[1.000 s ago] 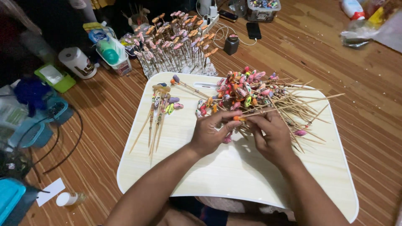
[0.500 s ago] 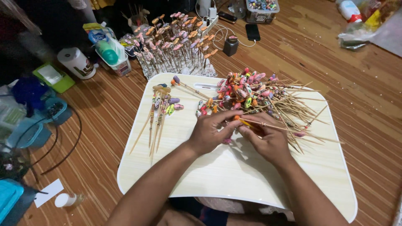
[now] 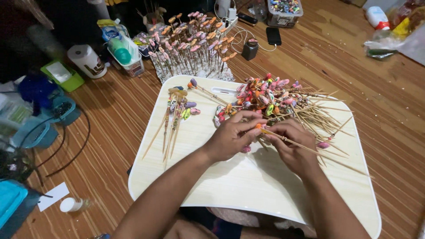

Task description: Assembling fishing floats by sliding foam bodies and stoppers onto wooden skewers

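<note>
My left hand [image 3: 232,137] and my right hand [image 3: 294,146] meet over a pale wooden tray [image 3: 221,190]. Together they hold a thin wooden stick [image 3: 310,148] with a small orange piece at its tip, between the fingertips of both hands. The stick runs out to the lower right past my right hand. Just beyond the hands lies a big heap of sticks with coloured painted tips [image 3: 283,99]. A smaller bundle of such sticks [image 3: 175,119] lies on the tray's left side.
Behind the tray, many tipped sticks stand upright in a holder [image 3: 192,48]. On the wooden floor are a white tape roll [image 3: 86,59], a green bottle in a box [image 3: 124,53], a phone [image 3: 273,35], a bead box [image 3: 285,9], cables and a blue bin [image 3: 11,203] at left.
The hands have shifted slightly lower on the tray, and the stick they hold now points out to the lower right. The camera has tilted a little.
</note>
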